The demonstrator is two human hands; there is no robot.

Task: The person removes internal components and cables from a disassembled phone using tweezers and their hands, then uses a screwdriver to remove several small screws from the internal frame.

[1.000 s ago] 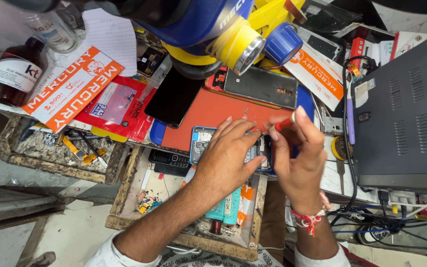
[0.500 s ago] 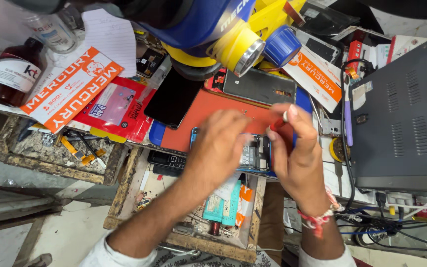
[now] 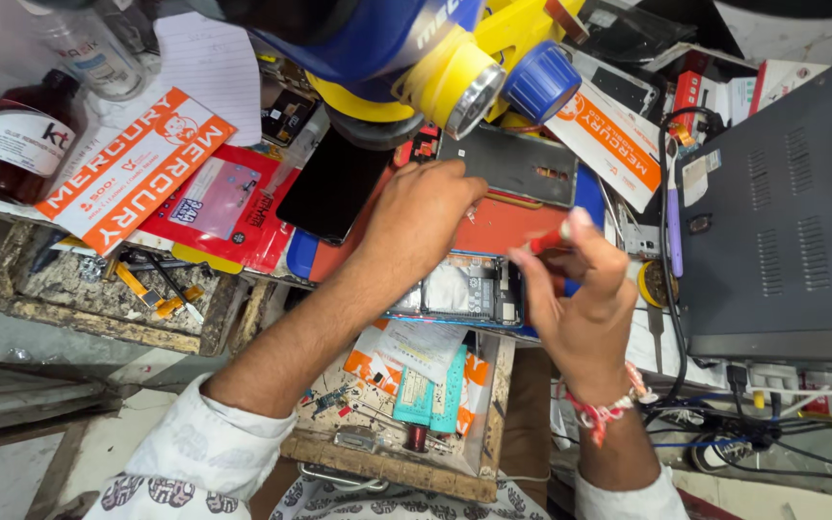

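Phone [image 3: 464,289], back off, lies on orange mat [image 3: 503,223] btwn both hands. Left hand [image 3: 416,221] reaches twd grey back cover [image 3: 517,164], fingers loosely curled, holding nothing. Right hand [image 3: 580,289] pinches small red tool [image 3: 549,241]. Risk: a slip could nick the bare board; the mat is crowded w/ parts.

A phone repair workshop. An opened smartphone [image 3: 459,289] lies on a cluttered tabletop [image 3: 493,226]. Wooden trays [image 3: 108,308] hold small parts beside a grey power supply [image 3: 782,212].
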